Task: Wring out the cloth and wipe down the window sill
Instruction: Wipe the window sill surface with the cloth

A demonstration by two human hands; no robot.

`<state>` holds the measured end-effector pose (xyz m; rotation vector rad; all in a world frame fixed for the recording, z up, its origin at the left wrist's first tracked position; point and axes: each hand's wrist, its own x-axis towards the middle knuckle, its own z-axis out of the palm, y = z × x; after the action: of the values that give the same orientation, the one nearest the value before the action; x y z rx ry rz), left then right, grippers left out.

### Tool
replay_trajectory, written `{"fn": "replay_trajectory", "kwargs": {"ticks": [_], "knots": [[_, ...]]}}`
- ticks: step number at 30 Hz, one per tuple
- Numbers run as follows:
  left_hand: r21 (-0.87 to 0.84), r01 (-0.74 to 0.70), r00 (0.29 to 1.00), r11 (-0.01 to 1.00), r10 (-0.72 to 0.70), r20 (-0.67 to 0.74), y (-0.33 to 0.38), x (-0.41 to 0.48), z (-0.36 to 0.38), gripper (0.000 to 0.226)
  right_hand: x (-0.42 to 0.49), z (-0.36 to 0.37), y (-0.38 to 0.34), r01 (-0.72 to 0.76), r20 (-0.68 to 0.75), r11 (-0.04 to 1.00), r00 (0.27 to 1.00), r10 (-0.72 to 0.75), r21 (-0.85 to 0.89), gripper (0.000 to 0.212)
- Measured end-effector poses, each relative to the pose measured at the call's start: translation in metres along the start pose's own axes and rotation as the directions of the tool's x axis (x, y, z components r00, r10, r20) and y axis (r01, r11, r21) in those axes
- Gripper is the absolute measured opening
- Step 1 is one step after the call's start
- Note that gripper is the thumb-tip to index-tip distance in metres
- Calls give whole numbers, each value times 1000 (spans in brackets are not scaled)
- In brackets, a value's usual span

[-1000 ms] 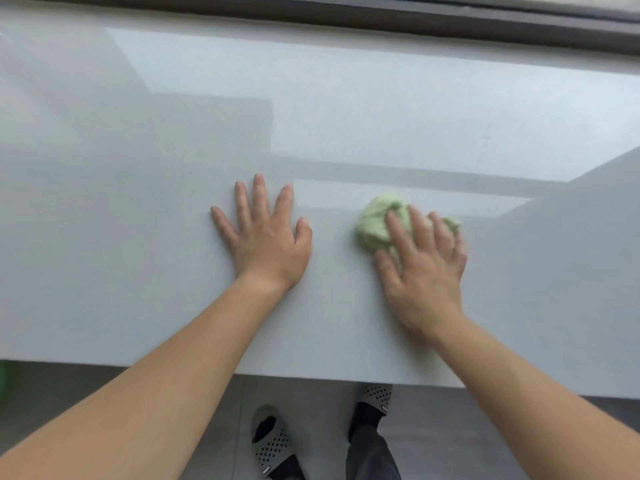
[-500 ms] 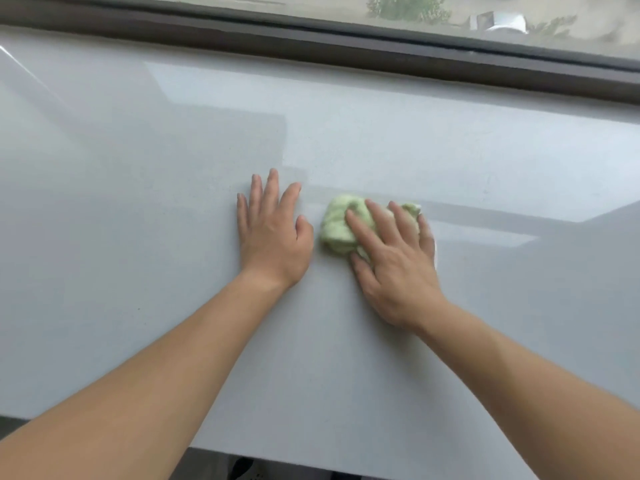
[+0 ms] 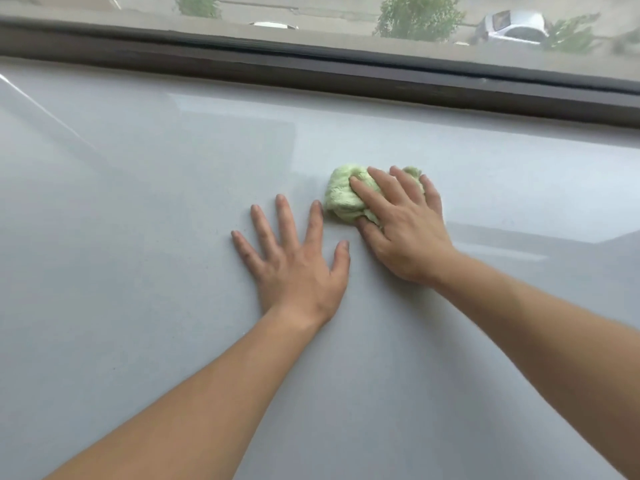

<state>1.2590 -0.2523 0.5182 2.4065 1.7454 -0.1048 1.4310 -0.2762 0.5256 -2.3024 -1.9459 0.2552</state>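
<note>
Grey and glossy, a wide window sill [image 3: 138, 237] fills most of the view, and two bare forearms reach forward across it from the bottom edge. Nearer the viewer, the left hand [image 3: 298, 268] lies palm down directly on the sill, its fingers straight and spread wide, thumb out to the side, holding nothing. Just beyond it and slightly to the right, the right hand [image 3: 405, 230] presses down on a bunched light green cloth [image 3: 343, 195]. Its fingers lie nearly straight and close together over the top of the cloth, not curled around it, and the thumb rests against the cloth's near edge. The fluffy cloth sits on the middle of the sill, sticking out past the fingertips and to the left of the hand, close to the left index fingertip without clearly touching it. Soft reflections of light and shadow cross the sill's surface. Farther back, a dark window frame [image 3: 311, 74] runs across the full width. Through the glass beyond it, blurred green trees [image 3: 419, 15] and a pale parked car [image 3: 512, 26] show at the top.
</note>
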Motion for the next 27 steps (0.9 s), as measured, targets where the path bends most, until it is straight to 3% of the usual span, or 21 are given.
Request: {"fn": "replay_trajectory", "kwargs": {"ticks": [2,5,7,11,13,19,23,25,27], "knots": [[7,7,1000,1000,-8,8,2,1,-1,73,30,-8,27,-6,-7,1000,1000,6,8,59],[11,12,1000,1000,-13,26,4,1,-5,74,80,-16,46,-267,-46,961,962,270,74,57],[12,16,999,1000,-17,37,4,2,-6,74,98,-9,26,-341,-65,935,935,348,96,56],[11,14,999,1000,-15,44,4,2,-8,74,103,-4,3,-1,-4,999,1000,1,42,56],[9,14,999,1000,-14,38,4,2,-7,74,110,-13,25,50,4,998,999,-50,47,56],[19,16,999,1000,-17,42,5,1,-6,75,72,-33,130,-156,-73,987,985,159,46,58],[21,21,999,1000,-22,45,7,1,-7,75,44,-27,119,-439,-129,891,883,452,118,55],[25,26,999,999,-27,46,7,0,-8,75,20,-18,90,-392,-113,914,908,403,106,56],[31,26,998,999,-27,52,7,0,-7,75,-8,-15,80,-184,-26,982,982,185,43,58]]}}
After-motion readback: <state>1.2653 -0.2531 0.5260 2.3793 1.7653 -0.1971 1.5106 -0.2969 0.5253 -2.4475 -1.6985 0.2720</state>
